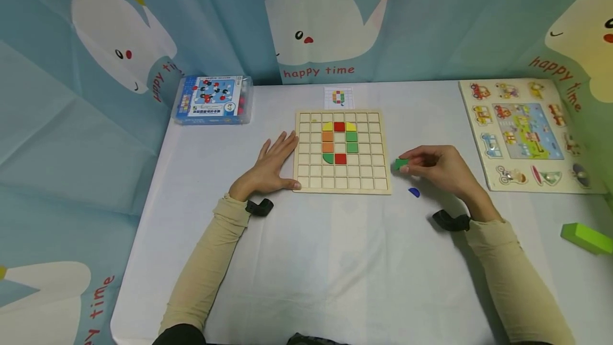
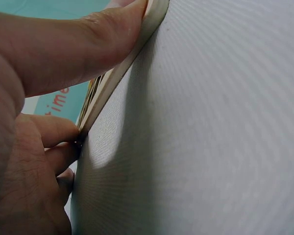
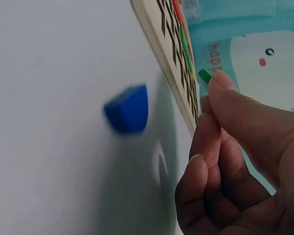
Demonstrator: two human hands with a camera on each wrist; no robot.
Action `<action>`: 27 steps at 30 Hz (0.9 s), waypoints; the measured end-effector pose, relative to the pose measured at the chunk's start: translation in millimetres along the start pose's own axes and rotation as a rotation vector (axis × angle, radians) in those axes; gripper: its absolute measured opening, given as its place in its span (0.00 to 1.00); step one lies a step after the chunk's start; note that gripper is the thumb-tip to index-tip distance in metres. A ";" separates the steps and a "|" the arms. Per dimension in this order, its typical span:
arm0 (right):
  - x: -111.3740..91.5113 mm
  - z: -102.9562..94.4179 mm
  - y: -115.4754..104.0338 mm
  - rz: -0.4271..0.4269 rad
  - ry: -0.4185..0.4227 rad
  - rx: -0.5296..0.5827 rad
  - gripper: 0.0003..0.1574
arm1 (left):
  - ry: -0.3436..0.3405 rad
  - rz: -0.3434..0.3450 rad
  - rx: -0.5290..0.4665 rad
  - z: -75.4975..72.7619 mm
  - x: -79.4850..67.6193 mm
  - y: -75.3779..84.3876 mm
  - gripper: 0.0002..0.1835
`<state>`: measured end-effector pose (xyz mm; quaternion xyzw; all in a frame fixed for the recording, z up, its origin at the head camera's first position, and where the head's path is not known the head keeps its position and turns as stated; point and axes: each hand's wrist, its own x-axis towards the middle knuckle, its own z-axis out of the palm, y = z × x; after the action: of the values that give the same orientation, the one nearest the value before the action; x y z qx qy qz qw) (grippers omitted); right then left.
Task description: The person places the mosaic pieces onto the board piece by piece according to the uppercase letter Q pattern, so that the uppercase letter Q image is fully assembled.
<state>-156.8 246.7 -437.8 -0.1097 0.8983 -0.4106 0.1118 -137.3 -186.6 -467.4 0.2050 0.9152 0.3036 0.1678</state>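
Observation:
A square wooden grid board (image 1: 306, 169) lies on the white table, with red, yellow, orange and green pieces set in a ring in its cells. My left hand (image 1: 270, 168) rests at the board's left edge, fingers spread; in the left wrist view the thumb (image 2: 103, 39) touches the rim. To the right of the board, my right hand (image 1: 438, 166) pinches a small green block (image 1: 400, 163) between thumb and fingers. The right wrist view shows only one end of that green block (image 3: 205, 76). Below this hand a blue half-round piece (image 1: 414, 192) lies on the table.
A small pattern card (image 1: 338, 98) lies behind the board. At the back left sits a clear plastic box (image 1: 213, 100) with a blue label. A picture puzzle board (image 1: 531, 174) occupies the right side, and a light green block (image 1: 586, 237) lies near the right edge.

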 end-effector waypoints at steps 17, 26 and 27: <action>37.9 29.9 -32.9 -0.067 -0.126 0.028 0.14 | 0.001 -0.004 -0.007 0.2 -0.7 0.8 0.66; 51.0 47.5 -46.7 -0.226 -0.137 -0.077 0.11 | 0.003 0.002 -0.012 -0.3 -0.1 0.4 0.66; 52.0 48.7 -48.1 -0.229 -0.138 -0.082 0.10 | 0.002 0.001 -0.012 -0.5 -0.1 0.6 0.66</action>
<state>-186.9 166.2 -438.0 -0.2441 0.8861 -0.3751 0.1209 -137.2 -186.5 -466.7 0.2041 0.9134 0.3095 0.1679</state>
